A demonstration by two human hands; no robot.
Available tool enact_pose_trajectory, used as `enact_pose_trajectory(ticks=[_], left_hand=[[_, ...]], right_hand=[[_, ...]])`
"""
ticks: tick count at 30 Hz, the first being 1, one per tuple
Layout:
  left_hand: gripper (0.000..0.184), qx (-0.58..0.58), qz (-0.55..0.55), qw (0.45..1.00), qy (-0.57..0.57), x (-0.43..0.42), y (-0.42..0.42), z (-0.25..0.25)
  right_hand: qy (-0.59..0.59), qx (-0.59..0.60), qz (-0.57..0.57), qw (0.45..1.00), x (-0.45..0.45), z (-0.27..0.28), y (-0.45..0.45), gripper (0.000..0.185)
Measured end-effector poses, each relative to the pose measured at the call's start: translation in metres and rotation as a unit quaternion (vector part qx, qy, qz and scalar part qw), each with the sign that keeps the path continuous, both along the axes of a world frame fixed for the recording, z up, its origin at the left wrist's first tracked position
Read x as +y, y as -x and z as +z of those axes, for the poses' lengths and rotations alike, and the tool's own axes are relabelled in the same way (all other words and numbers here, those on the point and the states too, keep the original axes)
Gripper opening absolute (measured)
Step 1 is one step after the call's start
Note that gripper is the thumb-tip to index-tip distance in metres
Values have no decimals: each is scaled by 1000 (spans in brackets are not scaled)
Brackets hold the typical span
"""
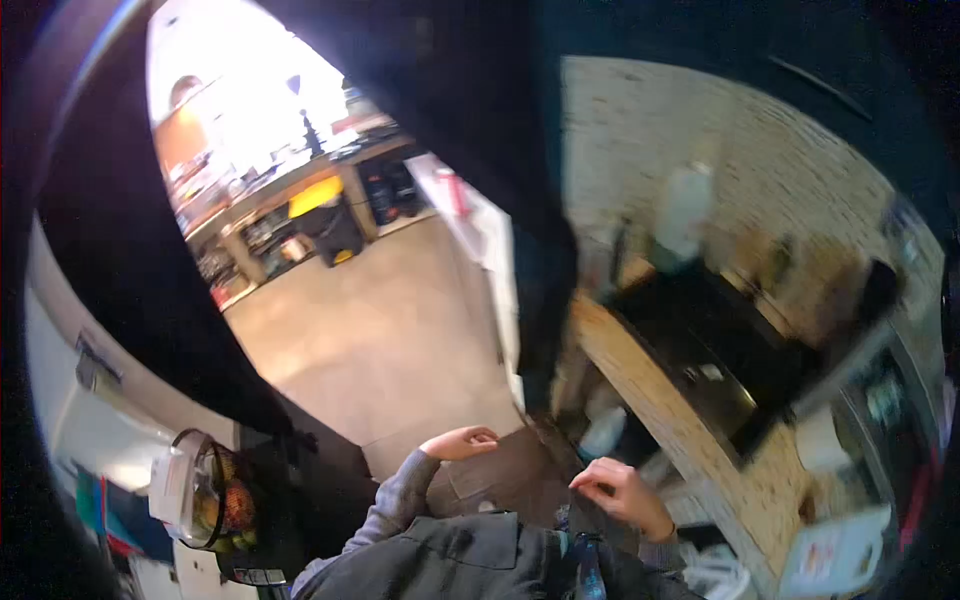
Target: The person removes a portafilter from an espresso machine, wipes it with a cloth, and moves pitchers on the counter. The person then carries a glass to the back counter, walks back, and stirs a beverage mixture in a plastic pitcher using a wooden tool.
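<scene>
Low in the view, my left hand [461, 443] is held out over the floor in front of my body, its fingers loosely curled; whether anything is in it cannot be made out. To the right, my right hand [622, 494] hovers beside the wooden counter [650, 385], fingers bent and thumb near them, with no object visible in it. Neither hand touches the counter. A dark apron or jacket [440, 555] covers my front.
Dark curtains [190, 250] frame an opening to a bright room with a yellow-lidded bin [330, 225] under a workbench. At right, a black hob [710, 345] and a pale bottle [685, 210] stand on the counter. A fruit basket [225, 495] is at lower left.
</scene>
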State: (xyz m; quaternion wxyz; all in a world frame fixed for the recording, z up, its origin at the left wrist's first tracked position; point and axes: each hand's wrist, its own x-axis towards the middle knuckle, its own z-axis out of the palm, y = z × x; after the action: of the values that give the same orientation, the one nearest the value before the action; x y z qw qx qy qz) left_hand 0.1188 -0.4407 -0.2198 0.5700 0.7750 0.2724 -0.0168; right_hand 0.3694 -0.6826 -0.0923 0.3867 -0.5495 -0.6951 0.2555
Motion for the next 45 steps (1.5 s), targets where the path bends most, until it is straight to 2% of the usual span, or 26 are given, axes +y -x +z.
enact_pose_trajectory(ticks=[1, 2, 3, 4, 6, 7, 9, 12, 15, 17, 18, 19, 22, 23, 25, 27, 29, 31, 32, 34, 37, 39, 41, 43, 44, 45], left_hand=[[46, 47, 61, 997, -2, 17, 23, 7], [48, 44, 86, 995, -2, 35, 42, 5], [50, 45, 107, 993, -3, 53, 59, 2], [49, 29, 124, 992, -3, 72, 74, -9], [48, 22, 119, 993, 6, 105, 94, -15], [48, 24, 113, 993, 28, 113, 95, -12], [47, -14, 85, 995, 41, 152, 105, -31], [49, -33, 89, 994, 58, 202, 110, -14], [47, -58, 122, 990, 47, 277, 118, -39], [43, -51, 177, 982, 44, 326, 127, -44], [41, -70, 195, 975, 84, 354, 133, -54], [40, -58, 223, 972, 56, 379, 137, -43], [39, -34, 250, 965, 75, 473, 153, -44], [39, -31, 261, 964, 40, 507, 159, -52], [38, -39, 300, 953, -35, 561, 167, -39], [38, -99, 286, 952, -51, 620, 186, -81], [38, -80, 337, 937, -34, 661, 197, -44], [38, -60, 368, 927, -30, 708, 212, -15], [38, -43, 382, 923, 4, 731, 220, -10], [39, -19, 367, 926, 87, 788, 239, -14], [40, 10, 297, 954, 46, 889, 247, -24], [40, -12, 264, 962, 70, 970, 231, -21], [38, -5, 199, 979, 32, 1052, 200, -2], [35, -21, 144, 989, -19, 1124, 159, 25], [35, -17, 120, 992, -18, 1154, 137, 40], [34, -64, 87, 990, -91, 1182, 114, 55]], right_hand=[[-3, 96, 100, 990, 41, 12, 15, 10], [37, 153, 185, 970, 76, 32, 29, 12], [23, 270, 268, 925, 106, 35, 47, 16], [-19, 292, 377, 879, 139, 57, 64, 24], [-96, 318, 627, 705, 213, 90, 106, 25], [-121, 337, 683, 637, 240, 99, 120, 35], [-125, 378, 713, 577, 292, 118, 148, 18], [-128, 307, 755, 565, 381, 125, 180, 19], [-156, 205, 785, 563, 477, 126, 202, 22], [-170, 153, 780, 582, 533, 122, 207, 24], [-173, 129, 773, 597, 560, 119, 207, 25], [-176, 106, 765, 610, 586, 119, 207, 26], [-144, 194, 770, 590, 689, 130, 211, 17], [-141, 208, 772, 584, 728, 130, 209, 17], [-148, 185, 739, 630, 805, 125, 206, 24], [-197, 250, 642, 697, 876, 120, 211, 23], [-198, 178, 485, 833, 936, 125, 205, 25], [-293, -18, 306, 906, 999, 130, 206, 22], [-296, -19, 298, 907, 1031, 132, 204, 22], [-387, -195, 121, 893, 1092, 133, 196, 13], [-349, -243, 17, 905, 1183, 147, 164, 11], [-318, -328, -27, 889, 1260, 157, 134, 13], [-260, -461, -85, 844, 1344, 147, 83, 17], [-157, -608, -153, 763, 1402, 126, 25, 18], [-141, -609, -172, 761, 1417, 110, -5, 18], [-125, -666, -183, 713, 1431, 93, -35, 16]])
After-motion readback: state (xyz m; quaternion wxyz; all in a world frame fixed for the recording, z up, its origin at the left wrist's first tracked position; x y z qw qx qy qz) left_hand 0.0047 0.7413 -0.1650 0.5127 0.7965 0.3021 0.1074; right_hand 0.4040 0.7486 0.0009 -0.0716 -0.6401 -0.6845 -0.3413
